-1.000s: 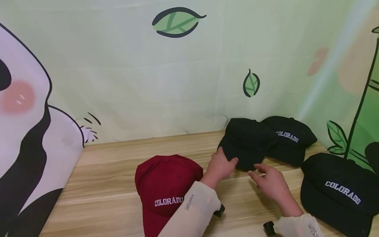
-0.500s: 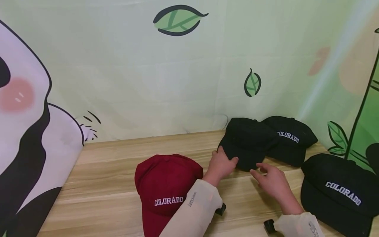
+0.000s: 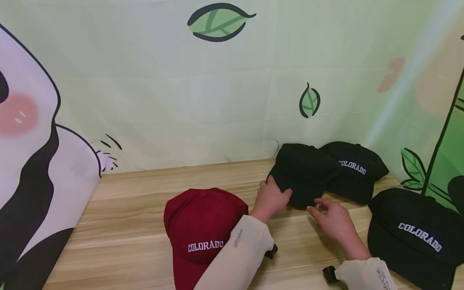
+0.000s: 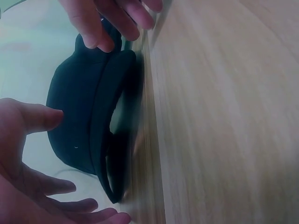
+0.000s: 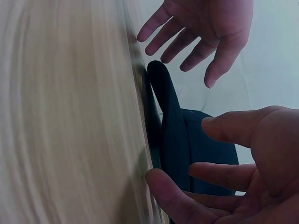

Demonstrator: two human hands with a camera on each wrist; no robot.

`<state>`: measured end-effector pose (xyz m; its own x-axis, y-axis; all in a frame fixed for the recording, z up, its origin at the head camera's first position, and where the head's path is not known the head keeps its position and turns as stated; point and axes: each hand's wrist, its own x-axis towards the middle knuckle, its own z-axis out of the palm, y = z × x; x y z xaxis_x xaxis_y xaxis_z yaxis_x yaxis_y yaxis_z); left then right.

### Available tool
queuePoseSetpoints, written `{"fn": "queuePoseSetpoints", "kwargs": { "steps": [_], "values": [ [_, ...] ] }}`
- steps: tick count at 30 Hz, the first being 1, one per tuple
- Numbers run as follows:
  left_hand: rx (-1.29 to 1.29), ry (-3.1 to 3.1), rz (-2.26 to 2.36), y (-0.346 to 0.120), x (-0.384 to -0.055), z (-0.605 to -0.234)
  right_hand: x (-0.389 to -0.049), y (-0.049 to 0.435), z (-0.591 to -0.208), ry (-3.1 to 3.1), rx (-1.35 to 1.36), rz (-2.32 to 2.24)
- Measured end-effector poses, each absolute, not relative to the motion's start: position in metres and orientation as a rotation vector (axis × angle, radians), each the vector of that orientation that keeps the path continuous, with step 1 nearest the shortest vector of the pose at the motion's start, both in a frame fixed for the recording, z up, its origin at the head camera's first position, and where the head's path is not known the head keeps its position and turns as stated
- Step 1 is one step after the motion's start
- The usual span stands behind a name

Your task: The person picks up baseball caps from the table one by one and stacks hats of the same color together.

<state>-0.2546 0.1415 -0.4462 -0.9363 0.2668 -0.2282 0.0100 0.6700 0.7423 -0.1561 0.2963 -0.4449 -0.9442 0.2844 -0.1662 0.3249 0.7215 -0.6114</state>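
A black cap (image 3: 301, 169) sits on the wooden table near the backdrop, its brim facing me and its front dark with no lettering in view. My left hand (image 3: 271, 198) is at the left edge of the brim, fingers spread and thumb apart. Across from it, my right hand (image 3: 331, 221) stands by the brim's right edge with fingers loosely bent. In the left wrist view the cap (image 4: 77, 88) shows between both hands, the brim raised at its middle over the table. The right wrist view shows the same cap (image 5: 196, 151) partly covered by my right fingers.
Behind at the right, another black cap (image 3: 353, 167) with COLORADO lettering overlaps the first. A third black cap (image 3: 413, 237) lies at the right front. A red COLORADO cap (image 3: 203, 221) lies left, partly behind my left sleeve (image 3: 239, 253). A printed backdrop (image 3: 163, 92) borders the table.
The right hand has shifted slightly to the right beside the brim. The left hand and the caps stay almost where they were, while the head view tilts a little.
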Motion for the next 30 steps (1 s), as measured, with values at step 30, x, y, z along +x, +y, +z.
{"fn": "queuePoseSetpoints", "kwargs": {
  "steps": [30],
  "values": [
    [0.223,2.687,1.064,0.155,-0.27,-0.455,-0.166,0.304,-0.454,2.864,0.53,-1.028]
  ]
}}
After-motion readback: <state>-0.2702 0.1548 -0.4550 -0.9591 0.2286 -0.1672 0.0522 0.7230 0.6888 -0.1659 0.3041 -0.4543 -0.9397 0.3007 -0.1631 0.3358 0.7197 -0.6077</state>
